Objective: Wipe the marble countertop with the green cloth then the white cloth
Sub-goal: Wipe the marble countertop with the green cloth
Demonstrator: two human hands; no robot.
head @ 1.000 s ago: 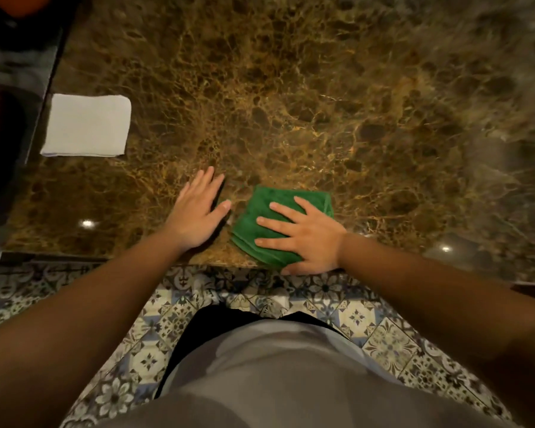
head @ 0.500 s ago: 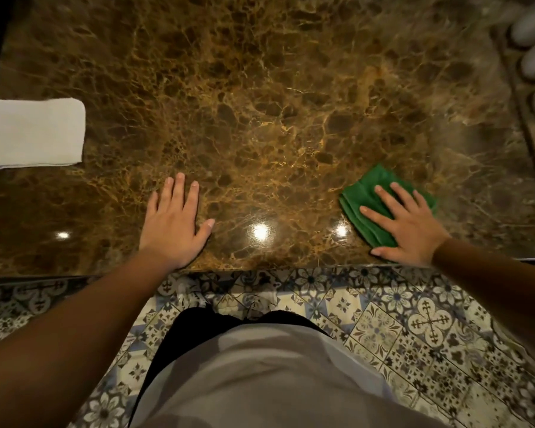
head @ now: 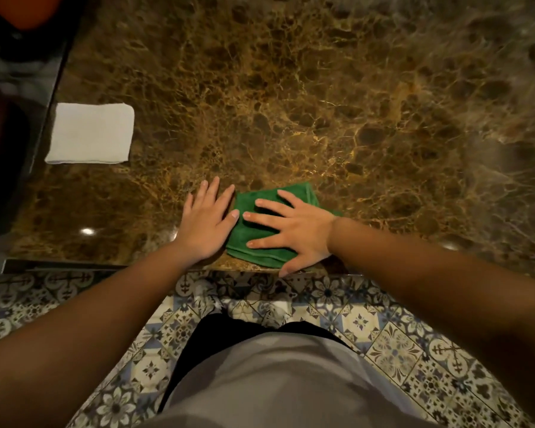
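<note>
Green cloth (head: 260, 239), folded, under right hand (head: 294, 233)

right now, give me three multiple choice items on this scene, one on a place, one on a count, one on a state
1. Where does the white cloth lie?
A. counter's left end
B. floor
C. under a hand

2. How many cloths are on the counter?
A. one
B. two
C. three

3. The right hand is
A. lifted
B. fisted
C. flat on the green cloth

Answers: 1 A, it sits folded near the left edge; 2 B, one white, one green; 3 C, fingers spread across it, while the left hand rests on bare marble beside it.
</note>
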